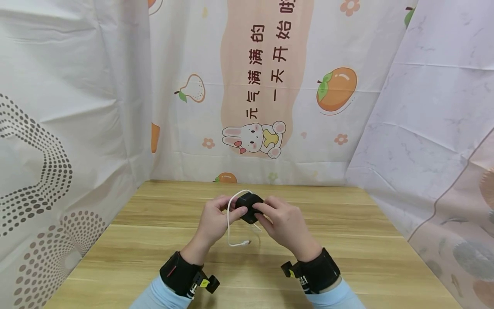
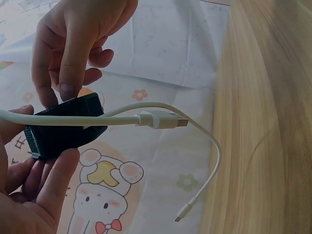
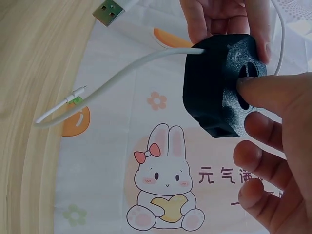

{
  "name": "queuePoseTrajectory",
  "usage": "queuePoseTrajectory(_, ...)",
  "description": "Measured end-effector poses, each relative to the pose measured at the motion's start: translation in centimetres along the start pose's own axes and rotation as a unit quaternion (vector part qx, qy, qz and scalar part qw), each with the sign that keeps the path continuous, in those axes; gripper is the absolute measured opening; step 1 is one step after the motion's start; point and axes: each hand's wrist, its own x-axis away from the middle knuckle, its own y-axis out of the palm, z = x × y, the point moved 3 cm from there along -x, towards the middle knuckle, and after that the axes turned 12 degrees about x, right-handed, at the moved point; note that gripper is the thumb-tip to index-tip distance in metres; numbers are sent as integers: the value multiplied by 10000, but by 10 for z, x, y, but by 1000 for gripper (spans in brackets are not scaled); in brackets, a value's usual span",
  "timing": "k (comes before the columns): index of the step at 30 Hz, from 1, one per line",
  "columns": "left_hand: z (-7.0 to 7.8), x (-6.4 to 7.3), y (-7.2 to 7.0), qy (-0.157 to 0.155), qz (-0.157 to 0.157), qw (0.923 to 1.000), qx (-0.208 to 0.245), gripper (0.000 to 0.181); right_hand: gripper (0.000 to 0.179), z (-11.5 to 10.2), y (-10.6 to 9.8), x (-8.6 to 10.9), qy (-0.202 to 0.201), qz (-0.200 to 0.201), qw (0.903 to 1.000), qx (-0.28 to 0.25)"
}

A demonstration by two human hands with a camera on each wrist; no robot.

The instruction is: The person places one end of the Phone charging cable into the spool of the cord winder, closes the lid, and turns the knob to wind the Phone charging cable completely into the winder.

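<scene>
A black, many-sided cable winder (image 1: pixel 249 207) is held above the table between both hands. It has a recessed oval on one face, and a white USB cable (image 3: pixel 139 59) comes out of its side. My left hand (image 1: pixel 214 219) grips the winder's body with thumb and fingers. Fingertips of my right hand (image 1: pixel 284 223) pinch at the recessed face, while the other fingers curl apart from it. A USB plug (image 2: pixel 163 120) and a smaller plug (image 2: pixel 184 213) hang free at the cable's ends. The winder's inside is hidden.
The wood-grain table (image 1: pixel 347 249) spreads beneath both hands. Behind it hangs a printed curtain (image 1: pixel 185 141) with fruit and a rabbit, and further cloth panels stand at the left and right sides.
</scene>
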Motion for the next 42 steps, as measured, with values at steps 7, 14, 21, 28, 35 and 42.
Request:
queuePoseTrajectory(7,-1,1,2,-51,-113,9999,-98,22,16,-1,1,1,112,-3,9999,3)
queuePoseTrajectory(14,1,2,3,-59,-109,9999,-88,20,19,1,4,3,157,225,9995,184)
queuePoseTrajectory(21,1,2,2,-31,-84,9999,-133,19,19,1,4,3,190,548,9980,262)
queuePoseTrajectory(28,1,2,3,-11,-119,9999,24,19,19,0,3,3,349,668,9968,270)
queuePoseTrajectory(35,9,4,8,77,-94,9999,8,18,18,-4,5,5,596,694,9955,243)
queuePoseTrajectory(42,37,8,17,511,-119,9983,-255,22,25,-4,9,5,1138,540,9916,-281)
